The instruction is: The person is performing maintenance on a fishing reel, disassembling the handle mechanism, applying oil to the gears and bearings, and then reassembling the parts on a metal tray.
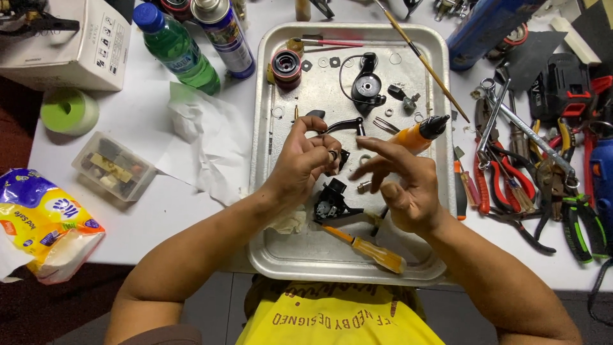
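Note:
My left hand (306, 160) is over the middle of a metal tray (281, 255), fingers pinched on a small ring-shaped metal part (332, 155) next to a black lever piece (341, 126). My right hand (402, 182) hovers just to its right with fingers spread, holding nothing. Under the hands lie a black mechanism housing (330, 203) and an orange-handled screwdriver (370, 249). An orange and black tool (418, 133) lies behind my right hand.
The tray also holds a black round cover with a cable (367, 83), a red-black spool (286, 66), washers and a thin brush (421, 61). Pliers and wrenches (523, 166) crowd the right. At left are crumpled paper (204, 137), bottle (175, 48), spray can (223, 32), plastic box (115, 166).

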